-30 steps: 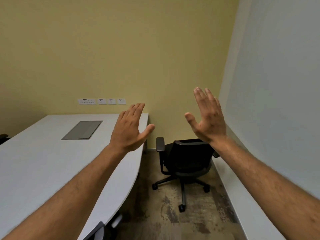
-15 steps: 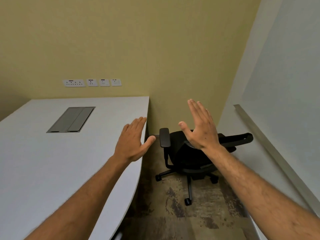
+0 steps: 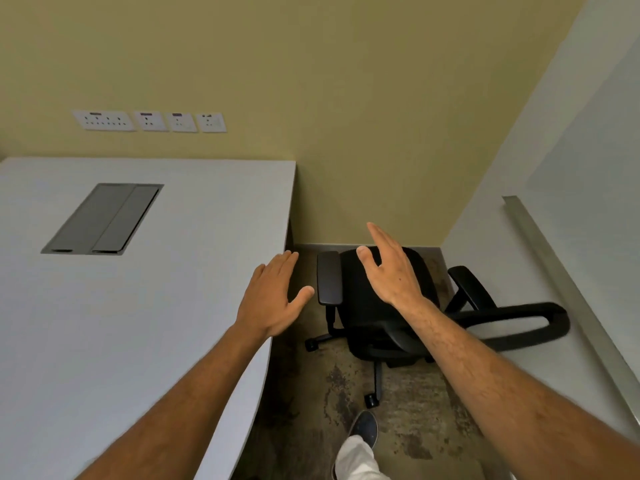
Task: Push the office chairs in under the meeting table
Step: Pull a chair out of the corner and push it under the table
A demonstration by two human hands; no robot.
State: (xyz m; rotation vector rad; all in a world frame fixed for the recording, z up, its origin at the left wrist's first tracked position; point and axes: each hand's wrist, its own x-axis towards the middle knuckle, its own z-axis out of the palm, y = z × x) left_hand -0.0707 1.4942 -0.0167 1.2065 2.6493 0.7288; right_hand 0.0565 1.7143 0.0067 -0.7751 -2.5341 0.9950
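Office chair (image 3: 381,306): black, on carpet (image 3: 408,427) in rm corner, beside far right corner of meeting table (image 3: 138,306), not under it; seat clear of table edge. Backrest toward right-hand wall. Right hand (image 3: 391,271): fingers spread, empty, above seat, contact not discernible. Left hand (image 3: 273,299): flat, fingers extended, empty, over table's right edge. Grey cable hatch (image 3: 104,218) in tabletop. Shoe (image 3: 363,427) on carpet nr chair base.

Even, soft indoor light; faint shadow under table (image 3: 138,323); wide-angle bending at edges (forearms slightly motion-blurred).
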